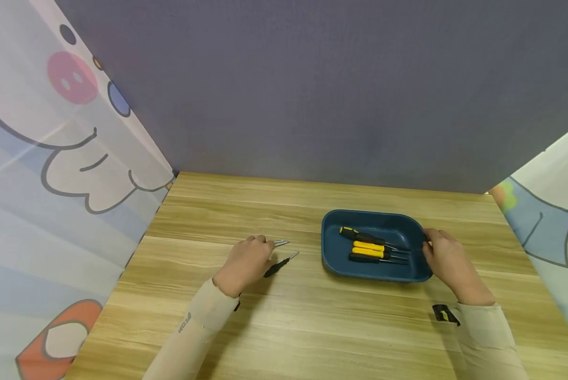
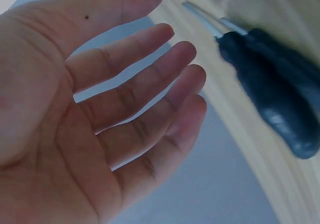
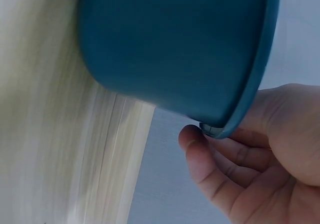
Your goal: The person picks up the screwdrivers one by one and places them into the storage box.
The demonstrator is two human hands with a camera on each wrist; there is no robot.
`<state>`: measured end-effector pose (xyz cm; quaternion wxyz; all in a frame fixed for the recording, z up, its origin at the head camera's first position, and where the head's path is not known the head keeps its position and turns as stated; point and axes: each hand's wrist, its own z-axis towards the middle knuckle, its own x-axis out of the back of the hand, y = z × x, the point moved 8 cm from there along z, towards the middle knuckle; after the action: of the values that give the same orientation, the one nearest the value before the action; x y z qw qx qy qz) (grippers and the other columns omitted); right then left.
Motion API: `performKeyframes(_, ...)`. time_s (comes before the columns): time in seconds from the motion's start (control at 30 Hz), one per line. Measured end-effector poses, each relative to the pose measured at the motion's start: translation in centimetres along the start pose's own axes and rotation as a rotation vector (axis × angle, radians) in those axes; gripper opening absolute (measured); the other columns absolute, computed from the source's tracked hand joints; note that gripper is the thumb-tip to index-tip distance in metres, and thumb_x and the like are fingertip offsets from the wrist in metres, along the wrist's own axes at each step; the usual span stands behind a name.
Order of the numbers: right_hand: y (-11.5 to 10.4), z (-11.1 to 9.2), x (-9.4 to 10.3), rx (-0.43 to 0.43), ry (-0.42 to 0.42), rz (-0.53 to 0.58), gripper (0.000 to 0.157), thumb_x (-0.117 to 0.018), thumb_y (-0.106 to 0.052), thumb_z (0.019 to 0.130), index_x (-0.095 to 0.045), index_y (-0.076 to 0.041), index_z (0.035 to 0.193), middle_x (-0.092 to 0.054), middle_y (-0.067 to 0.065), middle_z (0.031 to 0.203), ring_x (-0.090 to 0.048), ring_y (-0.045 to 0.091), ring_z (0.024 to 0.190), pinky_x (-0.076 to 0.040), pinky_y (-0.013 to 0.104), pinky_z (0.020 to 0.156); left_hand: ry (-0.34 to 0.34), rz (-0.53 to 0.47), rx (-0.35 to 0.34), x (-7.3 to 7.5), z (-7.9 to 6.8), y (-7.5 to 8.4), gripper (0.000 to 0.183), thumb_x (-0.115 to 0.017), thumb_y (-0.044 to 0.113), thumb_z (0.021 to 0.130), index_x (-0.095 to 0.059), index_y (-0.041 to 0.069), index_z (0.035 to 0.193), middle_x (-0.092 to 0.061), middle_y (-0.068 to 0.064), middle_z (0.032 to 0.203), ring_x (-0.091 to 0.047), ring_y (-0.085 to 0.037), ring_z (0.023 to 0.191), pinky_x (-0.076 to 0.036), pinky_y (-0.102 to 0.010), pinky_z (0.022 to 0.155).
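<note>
My left hand hovers with relaxed, slightly bent fingers over the wooden table, holding nothing. Close beside it lies a screwdriver with a black handle, and metal shafts poke out past its fingertips, their handles hidden beneath the hand. Two black-handled screwdrivers show beyond the fingertips in the left wrist view. At the right end of a dark blue tray, my right hand grips the rim, fingers hooked under its edge in the right wrist view. Several screwdrivers with yellow or black handles lie inside the tray.
The wood-grain table ends at a grey panel at the back. Cartoon-printed curtains flank it on both sides. Black straps show at the wrists.
</note>
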<state>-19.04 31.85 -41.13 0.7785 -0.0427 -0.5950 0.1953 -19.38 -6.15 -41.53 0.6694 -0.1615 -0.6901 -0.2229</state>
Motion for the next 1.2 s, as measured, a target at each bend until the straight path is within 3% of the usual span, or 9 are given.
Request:
performKeyframes(0.47, -0.2, 0.1, 0.0, -0.003, -0.018, 0.007, 0.029, -0.061, 0.010, 0.087, -0.056, 0.023, 0.113, -0.060, 0.031, 0.089, -0.058, 0.033, 0.066, -0.050, 0.050, 0.057, -0.031, 0.016, 0.012, -2.5, -0.5, -0.8, 0.017, -0.080, 0.013, 0.087, -0.072, 0.003, 0.098, -0.066, -0.015, 0.091, -0.067, -0.031, 0.083, -0.057, -0.038, 0.063)
performKeyframes(0.87, -0.3, 0.0, 0.0, -0.016, -0.016, 0.002, 0.029, -0.061, 0.010, 0.087, -0.056, 0.023, 0.113, -0.060, 0.032, 0.091, -0.060, 0.037, 0.070, -0.050, 0.053, 0.059, 0.025, 0.028, 0.024, -2.7, -0.4, -1.3, 0.005, -0.072, 0.004, 0.092, -0.071, 0.001, 0.096, -0.064, -0.014, 0.088, -0.065, -0.029, 0.076, -0.056, -0.037, 0.057)
performKeyframes(1.2, -0.2, 0.0, 0.0, -0.028, -0.026, 0.003, 0.029, -0.060, 0.009, 0.088, -0.056, 0.022, 0.114, -0.060, 0.033, 0.093, -0.060, 0.038, 0.071, -0.051, 0.054, 0.060, 0.039, 0.024, 0.076, -2.8, -0.7, -1.9, 0.019, -0.075, -0.002, 0.085, -0.072, -0.001, 0.104, -0.066, -0.018, 0.094, -0.066, -0.031, 0.083, -0.058, -0.040, 0.062)
